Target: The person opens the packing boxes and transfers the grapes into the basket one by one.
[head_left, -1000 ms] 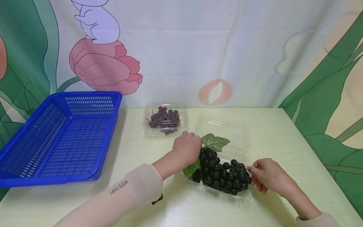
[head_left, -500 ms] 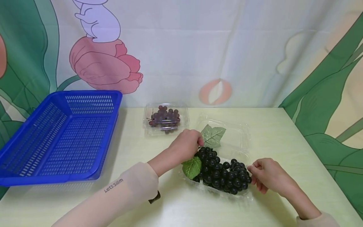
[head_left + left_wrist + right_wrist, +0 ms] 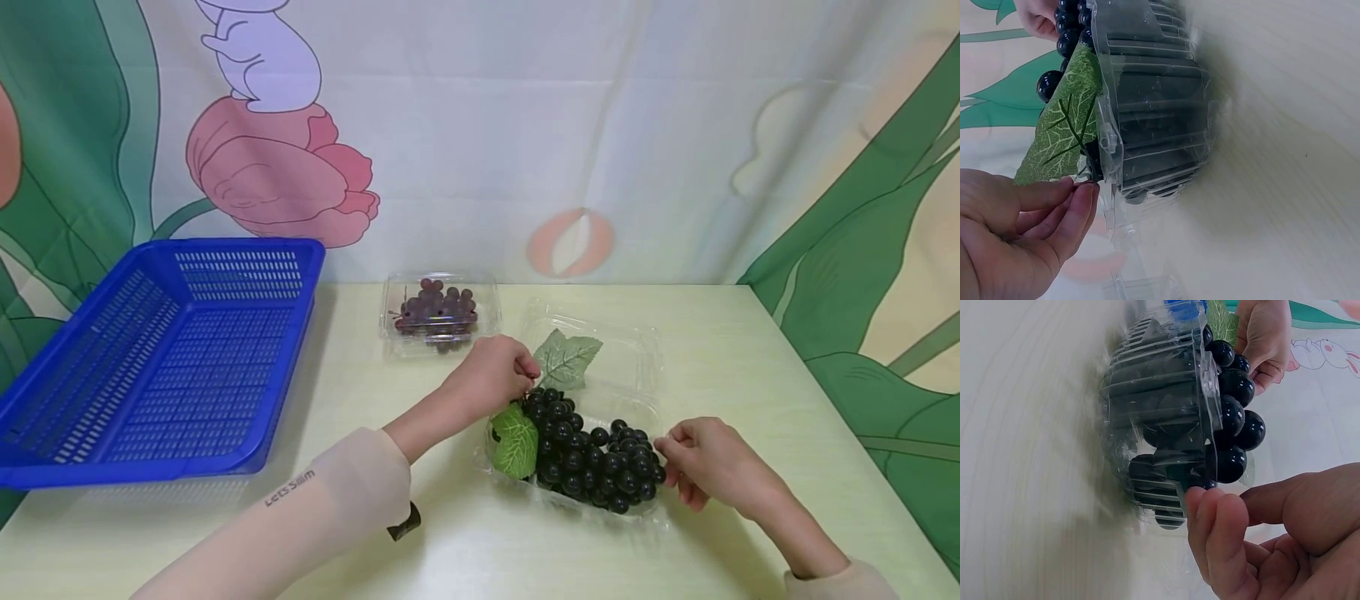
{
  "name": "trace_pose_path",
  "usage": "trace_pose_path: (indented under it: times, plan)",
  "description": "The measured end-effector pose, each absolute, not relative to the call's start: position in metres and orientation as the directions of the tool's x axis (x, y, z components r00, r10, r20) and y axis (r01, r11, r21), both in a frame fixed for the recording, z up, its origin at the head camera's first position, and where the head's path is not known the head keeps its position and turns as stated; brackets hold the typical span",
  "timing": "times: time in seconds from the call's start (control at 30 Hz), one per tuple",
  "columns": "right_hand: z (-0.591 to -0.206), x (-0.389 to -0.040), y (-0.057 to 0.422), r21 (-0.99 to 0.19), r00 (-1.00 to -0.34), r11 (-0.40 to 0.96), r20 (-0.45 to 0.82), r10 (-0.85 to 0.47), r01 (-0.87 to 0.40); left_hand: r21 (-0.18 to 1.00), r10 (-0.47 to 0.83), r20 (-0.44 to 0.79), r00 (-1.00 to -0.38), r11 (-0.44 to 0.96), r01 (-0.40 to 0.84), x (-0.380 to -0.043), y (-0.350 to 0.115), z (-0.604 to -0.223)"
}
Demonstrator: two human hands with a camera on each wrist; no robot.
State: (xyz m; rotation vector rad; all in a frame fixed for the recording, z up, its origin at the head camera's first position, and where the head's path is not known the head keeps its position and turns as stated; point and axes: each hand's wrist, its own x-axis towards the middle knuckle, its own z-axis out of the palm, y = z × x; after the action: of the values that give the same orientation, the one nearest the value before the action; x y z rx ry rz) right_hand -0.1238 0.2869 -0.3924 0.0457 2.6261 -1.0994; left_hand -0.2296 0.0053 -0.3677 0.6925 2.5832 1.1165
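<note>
A bunch of black grapes (image 3: 581, 454) with green leaves lies in an open clear plastic clamshell box (image 3: 536, 493), its grapes heaped above the rim. My left hand (image 3: 491, 377) pinches the bunch's stem between thumb and fingertips at the box's back left corner. One leaf (image 3: 1066, 122) hangs over the box's left end; another leaf (image 3: 567, 358) stands up beside my left fingers. At the right end, my right hand (image 3: 712, 467) pinches the box's rim, thumb inside and fingers outside, as the right wrist view shows. The box's lid (image 3: 600, 346) is folded back flat behind it.
A second clear box (image 3: 386, 333), closed, holds dark red grapes (image 3: 438, 315) near the table's back edge. On the left stands a blue plastic basket (image 3: 281, 387). A printed curtain (image 3: 465, 167) hangs behind the pale table (image 3: 465, 550).
My left hand has drawn slightly left and up at the stem. The near leaf has turned over the box's left end, and the back leaf has come upright. My right hand stays in place.
</note>
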Motion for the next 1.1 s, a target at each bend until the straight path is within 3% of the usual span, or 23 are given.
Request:
trace_pose_path:
  times: [0.27, 0.6, 1.1]
  plan:
    - [-0.3937, -0.123, 0.2868, -0.701, -0.951, 0.693, -0.3, -0.072, 0.169, 0.734, 0.502, -0.025, -0.865, 0.597, 0.325, -0.229, 0.0056, -0.3697]
    - [-0.3924, -0.1229, 0.2874, -0.717, -0.949, 0.674, -0.306, -0.078, 0.176, 0.792, 0.47, -0.113, -0.876, 0.574, 0.206, -0.2304, 0.0046, -0.3724]
    - [-0.3928, -0.1228, 0.2883, -0.728, -0.946, 0.659, -0.315, -0.076, 0.19, 0.8, 0.485, 0.028, -0.874, 0.514, 0.311, -0.224, 0.0046, -0.3749]
